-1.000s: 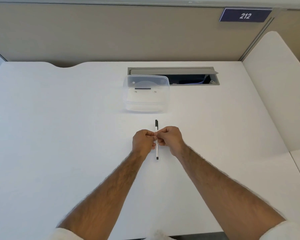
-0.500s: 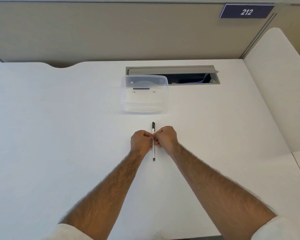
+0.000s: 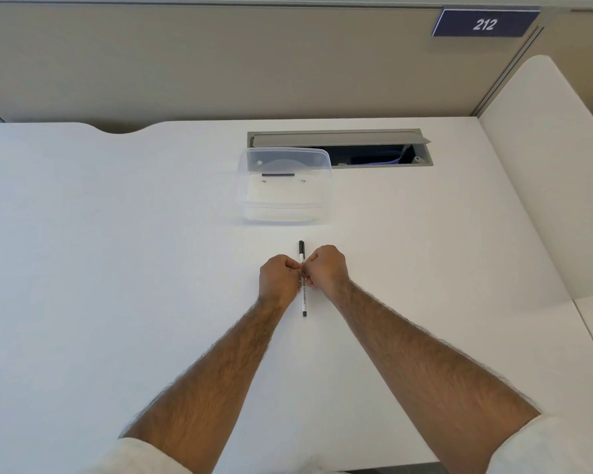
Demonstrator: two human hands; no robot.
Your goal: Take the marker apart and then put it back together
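Slim white plastic marker w/ black cap (image 3: 302,295) sits mid white desk (image 3: 117,268), lengthwise away from the person, cap end pointing at the clear lidded plastic box (image 3: 285,186) further back, well apart from it. Left hand (image 3: 278,278) & right hand (image 3: 326,270) both curled, fingertips pinching the barrel around its middle from either side, knuckles nearly touching. Can't tell if it's lifted or resting on the desk.

Handling, prob: v light, stiff, smooth barrel so a bit slippery; narrow, so needs fingertip pinch not full fist. Cap looks seated, friction fit likely. Best hold imo: one hand on black cap, other on white barrel just below it, pull straight apart along the axis, not bend. Small parts could roll on flat desk
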